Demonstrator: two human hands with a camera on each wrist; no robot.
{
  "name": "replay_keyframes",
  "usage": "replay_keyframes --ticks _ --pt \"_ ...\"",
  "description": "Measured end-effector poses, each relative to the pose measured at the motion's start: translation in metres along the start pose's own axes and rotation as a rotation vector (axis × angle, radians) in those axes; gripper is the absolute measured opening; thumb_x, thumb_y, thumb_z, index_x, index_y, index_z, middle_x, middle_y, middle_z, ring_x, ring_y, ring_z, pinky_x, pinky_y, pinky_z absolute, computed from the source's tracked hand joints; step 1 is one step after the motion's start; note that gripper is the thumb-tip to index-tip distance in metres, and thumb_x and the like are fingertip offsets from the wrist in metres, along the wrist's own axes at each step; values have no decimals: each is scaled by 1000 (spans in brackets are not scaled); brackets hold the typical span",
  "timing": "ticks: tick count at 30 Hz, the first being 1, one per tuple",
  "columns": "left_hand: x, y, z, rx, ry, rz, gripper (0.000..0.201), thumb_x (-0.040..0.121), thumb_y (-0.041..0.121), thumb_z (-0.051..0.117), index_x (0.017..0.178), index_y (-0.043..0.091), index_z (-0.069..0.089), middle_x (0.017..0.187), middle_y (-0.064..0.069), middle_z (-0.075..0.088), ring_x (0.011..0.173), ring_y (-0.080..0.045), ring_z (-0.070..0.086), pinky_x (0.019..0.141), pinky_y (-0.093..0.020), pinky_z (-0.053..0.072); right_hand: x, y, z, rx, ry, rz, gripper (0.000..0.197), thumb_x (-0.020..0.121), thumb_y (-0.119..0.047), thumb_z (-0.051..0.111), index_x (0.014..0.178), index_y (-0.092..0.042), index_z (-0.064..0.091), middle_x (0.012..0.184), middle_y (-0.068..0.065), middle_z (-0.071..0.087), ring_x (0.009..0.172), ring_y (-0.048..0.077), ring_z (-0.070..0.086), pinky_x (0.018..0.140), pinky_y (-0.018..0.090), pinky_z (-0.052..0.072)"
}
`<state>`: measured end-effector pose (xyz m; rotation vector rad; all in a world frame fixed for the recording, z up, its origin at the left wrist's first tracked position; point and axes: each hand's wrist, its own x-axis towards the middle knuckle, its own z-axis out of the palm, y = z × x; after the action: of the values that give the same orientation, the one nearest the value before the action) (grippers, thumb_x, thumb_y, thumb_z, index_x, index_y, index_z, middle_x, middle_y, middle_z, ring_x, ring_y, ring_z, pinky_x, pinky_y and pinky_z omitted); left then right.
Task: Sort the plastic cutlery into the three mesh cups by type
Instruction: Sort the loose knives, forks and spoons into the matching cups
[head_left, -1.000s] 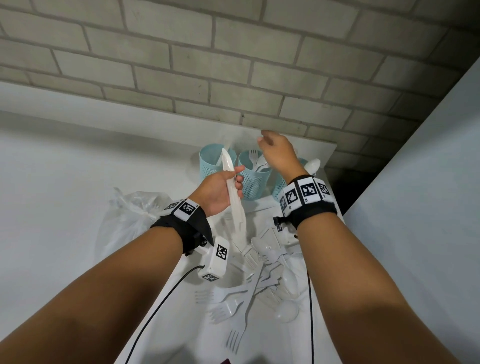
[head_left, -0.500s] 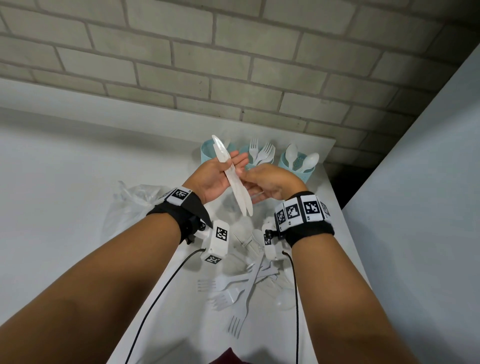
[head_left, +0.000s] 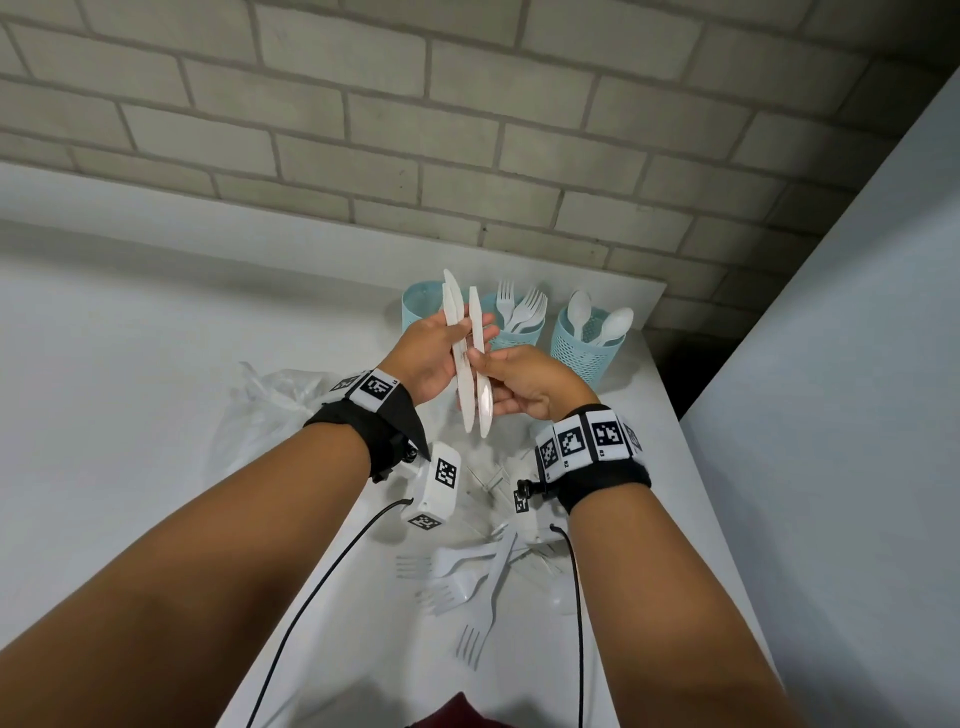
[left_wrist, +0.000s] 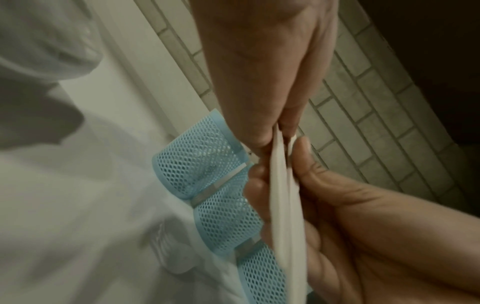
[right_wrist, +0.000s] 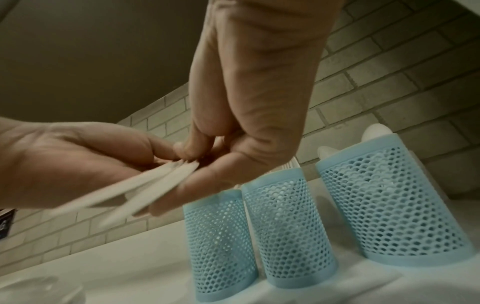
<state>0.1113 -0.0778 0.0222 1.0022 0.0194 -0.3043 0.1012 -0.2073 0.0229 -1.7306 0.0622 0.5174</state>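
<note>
My left hand (head_left: 441, 348) holds a few white plastic knives (head_left: 460, 364) upright above the table (head_left: 156, 364), thumb and fingers pinching them (left_wrist: 283, 205). My right hand (head_left: 493, 379) meets it from the right and pinches one knife (head_left: 480, 374) of the bunch between thumb and fingers (right_wrist: 202, 152). Behind the hands stand three blue mesh cups in a row. The left cup (head_left: 418, 301) is partly hidden by the knives, the middle cup (head_left: 517, 335) holds forks, and the right cup (head_left: 584, 353) holds spoons.
A loose pile of white forks (head_left: 467, 577) lies on the table below my wrists. A crumpled clear plastic bag (head_left: 270, 405) sits to the left. The brick wall (head_left: 467, 130) runs behind the cups, and the table's right edge (head_left: 670, 415) is close to the spoon cup.
My right hand has drawn back from the cups to the left hand and taken hold of a knife. The knives, held as one bunch before, now stand fanned apart.
</note>
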Motion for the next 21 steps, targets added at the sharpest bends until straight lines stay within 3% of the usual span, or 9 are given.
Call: replay_keyframes --ticks 2,5,9,12,15,18,21 --pt "0 1 0 17 6 1 34 99 0 37 132 -3 42 118 -13 60 95 -16 64 80 -28 55 -4 -3 -1 9 7 21 24 95 -32 52 88 -11 62 67 0 71 57 10 69 58 26 58" --pt "-1 2 0 25 34 17 35 99 1 38 133 -1 42 127 -17 56 97 -18 63 77 -30 56 -9 -7 -4 -87 -3 39 25 95 -32 53 87 -11 63 72 2 71 57 10 69 57 25 58" --pt "3 3 -6 -21 59 38 35 97 -1 40 133 0 42 126 -16 57 98 -20 63 84 -30 52 -12 -2 -9 -188 61 39 31 91 -39 57 84 -10 66 72 4 67 61 13 65 58 23 55" --pt "3 4 -9 -18 51 48 35 96 -3 41 131 1 42 118 -13 59 100 -24 62 86 -34 51 -11 5 -21 -31 178 -32 19 88 -28 64 82 -10 63 73 3 63 59 10 59 54 18 54" --pt "3 4 -9 -54 54 58 29 96 -4 41 124 2 44 108 -11 62 94 -22 64 83 -34 52 -14 9 -37 166 182 -118 3 85 -7 65 88 -6 64 76 5 69 61 7 66 56 16 55" --pt "5 3 -9 -130 69 45 17 96 -5 40 107 5 47 113 -15 59 93 -23 63 85 -37 50 -16 10 -48 401 174 -223 11 86 7 58 88 -3 63 73 5 73 67 10 71 62 15 56" --pt "5 0 -6 -159 80 38 21 96 -7 40 113 5 42 110 -14 60 104 -27 59 89 -37 47 -14 7 -48 685 236 -332 11 88 8 54 91 1 61 72 7 73 68 12 71 63 15 56"
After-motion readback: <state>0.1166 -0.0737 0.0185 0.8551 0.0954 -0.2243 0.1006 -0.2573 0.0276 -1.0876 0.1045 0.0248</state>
